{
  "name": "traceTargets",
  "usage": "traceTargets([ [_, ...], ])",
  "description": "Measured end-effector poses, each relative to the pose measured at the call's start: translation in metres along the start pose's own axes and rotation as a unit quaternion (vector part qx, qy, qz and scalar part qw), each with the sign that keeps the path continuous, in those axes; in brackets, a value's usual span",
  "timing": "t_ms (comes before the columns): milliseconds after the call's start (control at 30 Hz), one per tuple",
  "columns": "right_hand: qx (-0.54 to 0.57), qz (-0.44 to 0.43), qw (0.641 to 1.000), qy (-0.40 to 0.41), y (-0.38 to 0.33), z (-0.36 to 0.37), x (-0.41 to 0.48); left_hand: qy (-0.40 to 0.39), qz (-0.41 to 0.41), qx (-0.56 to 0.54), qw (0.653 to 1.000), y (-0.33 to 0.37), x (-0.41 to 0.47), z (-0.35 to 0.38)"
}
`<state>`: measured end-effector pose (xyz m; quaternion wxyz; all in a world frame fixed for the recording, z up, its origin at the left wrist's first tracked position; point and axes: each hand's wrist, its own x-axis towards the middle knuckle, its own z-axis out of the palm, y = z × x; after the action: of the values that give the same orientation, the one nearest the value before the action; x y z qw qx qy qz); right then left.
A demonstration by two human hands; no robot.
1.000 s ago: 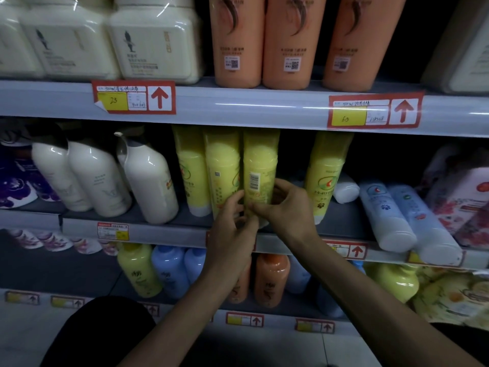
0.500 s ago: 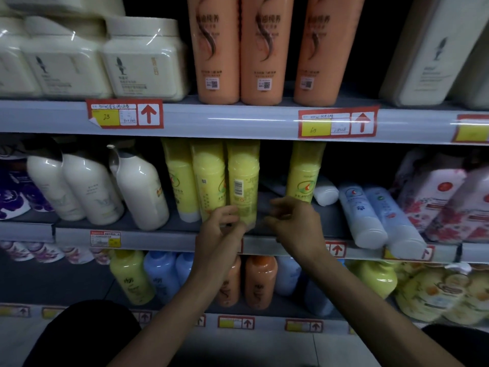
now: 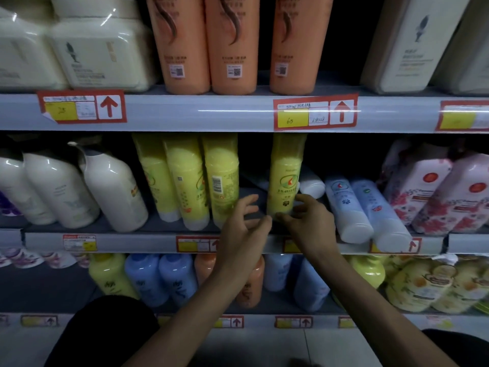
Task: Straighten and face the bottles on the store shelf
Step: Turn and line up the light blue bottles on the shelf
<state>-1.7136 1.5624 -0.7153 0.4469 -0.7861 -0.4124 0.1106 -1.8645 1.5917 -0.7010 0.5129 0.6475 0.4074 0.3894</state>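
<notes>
On the middle shelf (image 3: 148, 242) stand three yellow bottles close together; the rightmost one (image 3: 221, 176) shows its barcode to the front. A fourth yellow bottle (image 3: 287, 170) stands apart to their right, its logo facing out. My right hand (image 3: 309, 223) holds this lone bottle at its base, thumb in front and fingers on its right side. My left hand (image 3: 243, 226) hovers with fingers apart in the gap between the barcode bottle and the lone bottle, holding nothing.
White pump bottles (image 3: 113, 189) stand left of the yellow ones. Two blue-and-white bottles (image 3: 346, 207) lean forward on the right, a small white bottle (image 3: 312, 185) lies behind, and pink floral packs (image 3: 434, 192) sit beyond. Orange bottles (image 3: 230, 43) fill the shelf above.
Both hands have let go of the barcode bottle and moved right to the lone yellow bottle. The right hand now grips its base. The view has come closer to the shelf.
</notes>
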Motion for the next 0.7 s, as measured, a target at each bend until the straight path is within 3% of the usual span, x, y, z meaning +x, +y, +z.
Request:
traceTargets([
  [367,0.045,-0.025,0.999,-0.004,-0.012,0.036,0.016,0.028,0.019,0.015,0.999,-0.012,-0.003,0.006],
  [700,0.151,0.038,0.987,-0.035,-0.015,0.055,0.022,0.044,0.016,0.009,0.999,-0.018,0.003,-0.001],
])
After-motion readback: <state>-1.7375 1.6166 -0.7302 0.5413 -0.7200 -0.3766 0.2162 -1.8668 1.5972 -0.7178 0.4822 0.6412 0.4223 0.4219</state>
